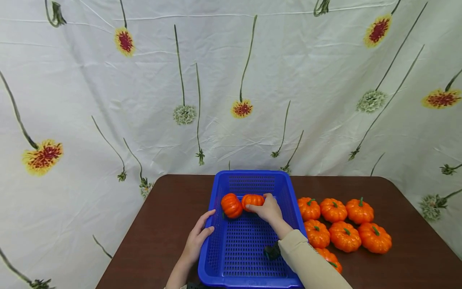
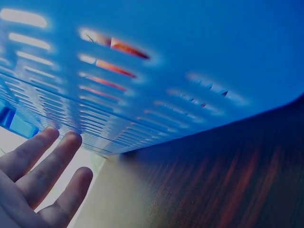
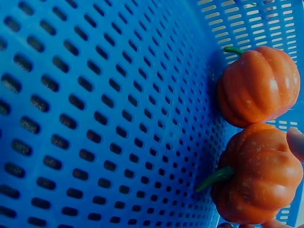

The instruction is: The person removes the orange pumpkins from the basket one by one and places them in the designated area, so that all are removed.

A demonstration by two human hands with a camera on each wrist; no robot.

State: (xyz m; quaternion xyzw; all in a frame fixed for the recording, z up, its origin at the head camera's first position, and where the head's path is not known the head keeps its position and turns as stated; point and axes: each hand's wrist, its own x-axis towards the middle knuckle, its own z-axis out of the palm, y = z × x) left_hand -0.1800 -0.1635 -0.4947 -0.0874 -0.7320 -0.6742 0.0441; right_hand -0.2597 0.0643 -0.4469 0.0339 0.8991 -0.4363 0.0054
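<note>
In the head view my right hand (image 1: 268,208) grips a small orange pumpkin (image 1: 252,201) inside a blue plastic basket (image 1: 205,257). A second pumpkin (image 1: 231,205) lies on its side to the left, touching the held one in the right wrist view. There the held pumpkin (image 3: 259,175) shows a green stem, with a fingertip at its right edge. My left hand (image 1: 197,237) rests against the basket's left side with its fingers extended. Up close in the left wrist view, the straight fingers of the left hand (image 2: 42,175) are by the slotted wall (image 2: 190,57).
Several more orange pumpkins (image 1: 345,237) sit on the brown table (image 1: 415,265) to the right of the basket, the nearest partly hidden by my right sleeve (image 1: 306,257). A white cloth (image 1: 216,136) with printed flowers hangs behind the table.
</note>
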